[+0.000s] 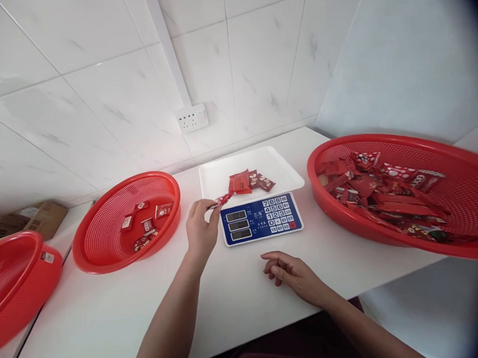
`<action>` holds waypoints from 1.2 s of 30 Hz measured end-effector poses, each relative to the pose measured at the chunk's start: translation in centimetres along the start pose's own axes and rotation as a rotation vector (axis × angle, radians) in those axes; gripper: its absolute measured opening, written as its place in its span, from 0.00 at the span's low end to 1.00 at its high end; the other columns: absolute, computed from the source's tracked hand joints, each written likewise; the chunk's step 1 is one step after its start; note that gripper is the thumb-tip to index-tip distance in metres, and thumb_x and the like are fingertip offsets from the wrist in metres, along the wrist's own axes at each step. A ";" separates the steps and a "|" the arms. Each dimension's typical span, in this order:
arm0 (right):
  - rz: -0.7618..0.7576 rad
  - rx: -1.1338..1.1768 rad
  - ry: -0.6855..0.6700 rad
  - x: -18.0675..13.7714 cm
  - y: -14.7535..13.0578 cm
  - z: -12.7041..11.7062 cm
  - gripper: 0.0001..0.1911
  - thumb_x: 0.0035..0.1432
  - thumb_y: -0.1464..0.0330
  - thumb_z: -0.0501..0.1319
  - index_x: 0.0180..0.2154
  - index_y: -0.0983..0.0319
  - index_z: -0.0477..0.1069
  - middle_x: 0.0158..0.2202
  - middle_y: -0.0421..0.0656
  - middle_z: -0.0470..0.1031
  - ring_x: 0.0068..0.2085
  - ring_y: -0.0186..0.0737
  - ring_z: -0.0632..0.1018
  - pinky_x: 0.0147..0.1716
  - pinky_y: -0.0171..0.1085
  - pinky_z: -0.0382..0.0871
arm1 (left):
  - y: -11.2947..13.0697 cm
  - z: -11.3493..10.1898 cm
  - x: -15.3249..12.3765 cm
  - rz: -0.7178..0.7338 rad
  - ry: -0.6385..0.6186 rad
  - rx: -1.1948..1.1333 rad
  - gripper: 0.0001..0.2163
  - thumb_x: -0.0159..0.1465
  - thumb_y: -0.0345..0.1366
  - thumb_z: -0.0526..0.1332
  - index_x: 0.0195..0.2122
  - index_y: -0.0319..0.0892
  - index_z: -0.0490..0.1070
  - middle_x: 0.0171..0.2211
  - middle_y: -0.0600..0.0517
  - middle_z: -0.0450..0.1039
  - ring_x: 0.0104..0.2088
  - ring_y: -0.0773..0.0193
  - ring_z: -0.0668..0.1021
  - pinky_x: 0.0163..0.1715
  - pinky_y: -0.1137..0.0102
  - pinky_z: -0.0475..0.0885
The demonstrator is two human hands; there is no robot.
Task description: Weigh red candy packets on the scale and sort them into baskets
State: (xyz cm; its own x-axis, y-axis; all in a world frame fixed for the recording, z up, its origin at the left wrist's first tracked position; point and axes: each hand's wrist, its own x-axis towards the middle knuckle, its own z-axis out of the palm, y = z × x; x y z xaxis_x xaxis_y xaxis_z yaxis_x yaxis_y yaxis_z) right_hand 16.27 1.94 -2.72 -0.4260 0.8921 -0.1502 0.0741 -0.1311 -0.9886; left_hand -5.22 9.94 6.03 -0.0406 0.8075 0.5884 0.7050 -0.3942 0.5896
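My left hand (203, 225) pinches a small red packet (224, 199) by its end, at the upper left corner of the blue scale panel (260, 220). Behind it, several red packets (241, 183) lie on the scale's white tray (215, 175). My right hand (293, 274) hovers in front of the scale, holding nothing, its index finger stretched out and the others loosely bent. The panel has three small displays on its left and a keypad on its right.
A large red basket (356, 232) heaped with red packets stands on the right. Another red basket (127, 260) with several packets is on the left of the white table (228, 306). At the far left are a third red basket (33, 283) and cardboard boxes (46, 219).
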 end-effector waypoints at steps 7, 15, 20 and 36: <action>-0.024 0.008 0.021 0.0 0.3 0.0 0.23 0.57 0.51 0.54 0.46 0.60 0.66 0.33 0.44 0.72 0.33 0.37 0.73 0.32 0.41 0.72 | -0.8 3.9 3.7 0.146 -0.216 0.344 0.04 0.62 0.33 0.57 0.35 0.45 0.72 0.35 0.49 0.73 0.36 0.58 0.75 0.34 0.67 0.66; -0.032 0.036 0.028 0.1 0.5 0.0 0.23 0.56 0.51 0.54 0.45 0.60 0.68 0.33 0.43 0.72 0.32 0.37 0.73 0.32 0.40 0.71 | -0.2 5.3 4.3 0.154 -0.250 0.397 0.07 0.64 0.34 0.55 0.35 0.45 0.72 0.37 0.48 0.72 0.37 0.59 0.75 0.31 0.69 0.66; -0.047 0.088 0.032 0.3 0.8 0.4 0.23 0.55 0.51 0.55 0.44 0.60 0.67 0.32 0.42 0.71 0.31 0.35 0.72 0.31 0.38 0.69 | 0.1 5.0 4.0 0.136 -0.216 0.316 0.06 0.62 0.32 0.55 0.33 0.45 0.71 0.36 0.50 0.72 0.33 0.61 0.75 0.28 0.71 0.65; -0.281 0.184 0.378 -4.4 -7.9 -7.4 0.31 0.53 0.58 0.62 0.57 0.51 0.56 0.38 0.42 0.69 0.32 0.36 0.73 0.25 0.35 0.71 | 9.9 5.7 -3.6 -0.063 -0.615 -0.637 0.07 0.61 0.39 0.58 0.31 0.41 0.70 0.29 0.51 0.71 0.29 0.66 0.72 0.29 0.73 0.68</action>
State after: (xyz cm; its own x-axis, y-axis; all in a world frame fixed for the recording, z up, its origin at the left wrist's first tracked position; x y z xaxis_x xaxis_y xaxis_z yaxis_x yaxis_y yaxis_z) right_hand 24.24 2.22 5.84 -0.0480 0.9935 0.1028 -0.1711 0.0932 -0.9808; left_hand 5.90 5.61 6.61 0.4511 0.8565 0.2508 0.1790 -0.3621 0.9148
